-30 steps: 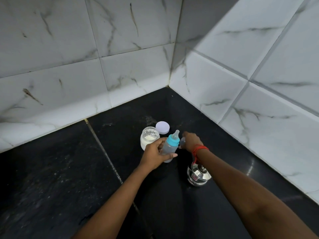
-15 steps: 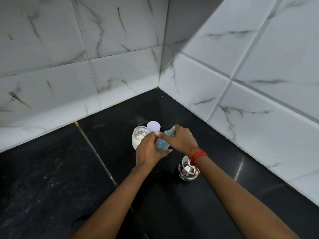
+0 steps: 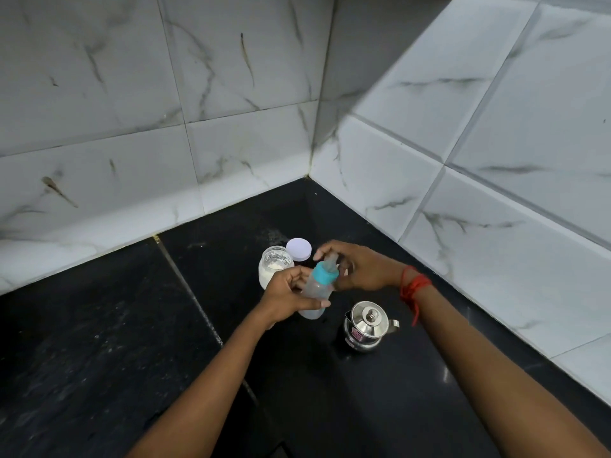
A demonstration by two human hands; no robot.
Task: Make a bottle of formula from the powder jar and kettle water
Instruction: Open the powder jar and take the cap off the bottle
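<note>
A clear baby bottle point(image 3: 314, 292) with a teal collar point(image 3: 325, 273) is tilted above the black counter, its body gripped in my left hand point(image 3: 291, 297). My right hand point(image 3: 355, 266) curls over the bottle's top, fingers around the nipple and collar. Behind the bottle stands the open glass powder jar point(image 3: 272, 266) with white powder inside. Its white lid point(image 3: 298, 248) lies flat just behind it. The small steel kettle point(image 3: 367, 325), lid on, stands on the counter to the right, under my right wrist.
The black stone counter point(image 3: 115, 342) runs into a corner of white marble-patterned wall tiles point(image 3: 231, 143) at the back and right. A seam crosses the counter left of the jar. A red thread is tied around my right wrist.
My right hand has shifted from covering the bottle to gripping its top. The bottle has tilted and lifted slightly in my left hand. The camera has swung, bringing the kettle fully into view.
</note>
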